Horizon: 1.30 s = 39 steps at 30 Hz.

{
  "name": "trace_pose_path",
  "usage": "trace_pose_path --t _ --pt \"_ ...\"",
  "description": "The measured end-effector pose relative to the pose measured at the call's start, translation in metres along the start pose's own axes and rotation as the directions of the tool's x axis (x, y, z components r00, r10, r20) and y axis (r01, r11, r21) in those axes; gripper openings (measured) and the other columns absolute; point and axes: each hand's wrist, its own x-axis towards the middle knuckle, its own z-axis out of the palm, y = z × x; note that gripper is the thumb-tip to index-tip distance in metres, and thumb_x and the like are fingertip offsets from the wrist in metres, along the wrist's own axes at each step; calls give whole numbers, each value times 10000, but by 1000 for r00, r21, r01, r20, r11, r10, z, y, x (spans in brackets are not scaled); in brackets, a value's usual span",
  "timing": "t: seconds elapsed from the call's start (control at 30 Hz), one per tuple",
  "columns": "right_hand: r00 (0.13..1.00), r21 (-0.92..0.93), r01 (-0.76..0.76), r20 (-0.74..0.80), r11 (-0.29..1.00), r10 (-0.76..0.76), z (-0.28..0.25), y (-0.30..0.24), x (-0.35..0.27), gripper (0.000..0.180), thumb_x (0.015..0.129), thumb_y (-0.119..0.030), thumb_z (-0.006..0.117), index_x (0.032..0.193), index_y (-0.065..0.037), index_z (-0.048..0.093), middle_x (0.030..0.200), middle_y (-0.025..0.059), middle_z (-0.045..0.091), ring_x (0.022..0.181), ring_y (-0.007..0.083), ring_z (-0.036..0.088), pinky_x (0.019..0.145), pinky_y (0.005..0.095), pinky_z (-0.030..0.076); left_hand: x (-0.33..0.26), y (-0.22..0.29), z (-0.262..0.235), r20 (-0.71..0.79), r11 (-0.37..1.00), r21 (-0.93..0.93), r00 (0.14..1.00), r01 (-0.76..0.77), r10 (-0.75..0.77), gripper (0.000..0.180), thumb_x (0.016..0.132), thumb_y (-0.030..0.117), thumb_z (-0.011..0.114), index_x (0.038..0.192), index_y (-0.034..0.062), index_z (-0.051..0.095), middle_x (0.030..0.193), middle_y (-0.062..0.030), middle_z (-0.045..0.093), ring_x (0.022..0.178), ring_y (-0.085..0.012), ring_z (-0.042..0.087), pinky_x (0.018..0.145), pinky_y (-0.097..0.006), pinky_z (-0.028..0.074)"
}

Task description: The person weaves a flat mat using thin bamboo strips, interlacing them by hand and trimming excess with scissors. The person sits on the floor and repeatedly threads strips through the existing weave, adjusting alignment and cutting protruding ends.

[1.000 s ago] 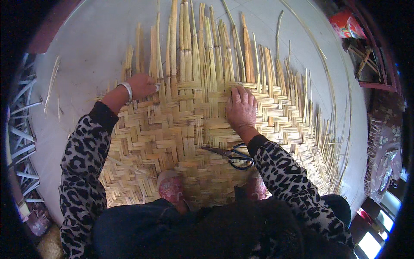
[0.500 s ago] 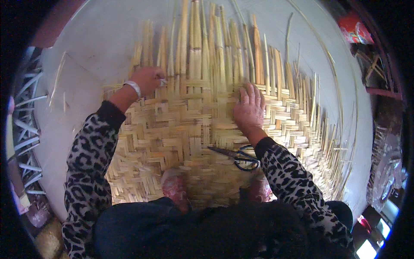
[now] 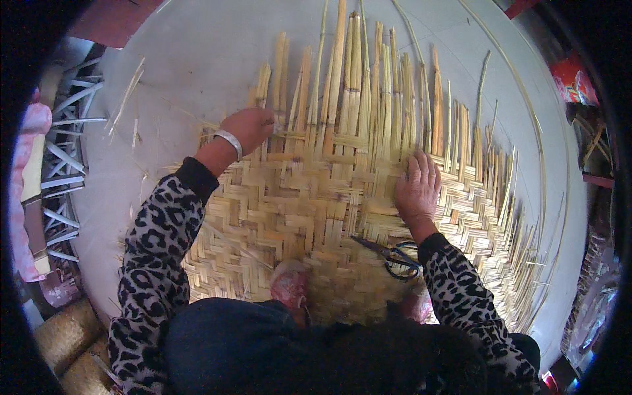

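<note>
A wide mat of woven, split cane-like strips [image 3: 289, 210] lies on the floor under me, its loose strip ends pointing away at the far edge. At the far left part of that edge is my left hand [image 3: 249, 130], with its fingers curled closed. What they pinch, if anything, is hidden. My right hand [image 3: 419, 187] rests flat on the weave, fingers stretched toward the loose ends, holding nothing. Dark-handled scissors [image 3: 395, 257] lie on the mat just below my right wrist, blades pointing left.
My shoes [image 3: 289, 286] stand on the mat's near part. Thin loose strips [image 3: 128, 95] lie on the grey floor [image 3: 191, 59] at left, and long ones curve along the right. A white-barred rack [image 3: 66, 158] stands at far left, and a red bag [image 3: 574, 80] at far right.
The whole view has shifted, so the mat and scissors appear farther right and lower. Against the mat, my left hand has moved slightly left and away; my right hand stays in place.
</note>
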Motion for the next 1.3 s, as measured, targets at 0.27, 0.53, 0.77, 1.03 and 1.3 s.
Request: trace_pose_path --t 0.27,0.53,0.77,1.03,1.3 --pt "1000 -18 21 20 1000 -21 0 1 -2 469 851 -218 592 1282 -71 484 1421 127 456 1355 307 378 1141 482 245 -14 -23 5 -55 952 236 975 -196 215 184 747 182 684 891 88 621 842 -139 621 861 -372 602 774 -470 501" --pt "999 -22 10 50 1000 -9 0 0 -1 475 864 -210 573 1308 -79 466 1438 119 432 1378 301 342 1158 476 213 2 -56 -9 72 995 -18 992 -98 100 139 728 130 680 825 66 604 838 -125 650 776 -336 621 714 -416 504" --pt "999 3 26 29 1000 -26 2 0 -3 438 892 -210 543 1299 -72 460 1442 123 426 1358 328 359 1145 496 228 -22 -46 -43 53 990 -140 998 -16 24 134 762 181 673 824 76 619 779 -112 642 778 -330 629 687 -422 493" --pt "995 -30 16 94 999 -13 0 2 -4 484 875 -210 560 1321 -62 443 1467 139 394 1396 328 303 1146 505 211 -12 -77 -14 109 988 -137 992 78 -64 177 865 224 656 890 51 629 767 -128 662 721 -273 631 699 -394 501" --pt "998 -2 23 66 1000 -23 -3 -4 0 448 905 -173 530 1325 -49 433 1456 155 404 1363 353 337 1135 493 230 -2 -111 -14 414 874 -346 891 342 -185 312 821 306 640 825 -2 687 736 -58 667 709 -162 620 692 -346 507"
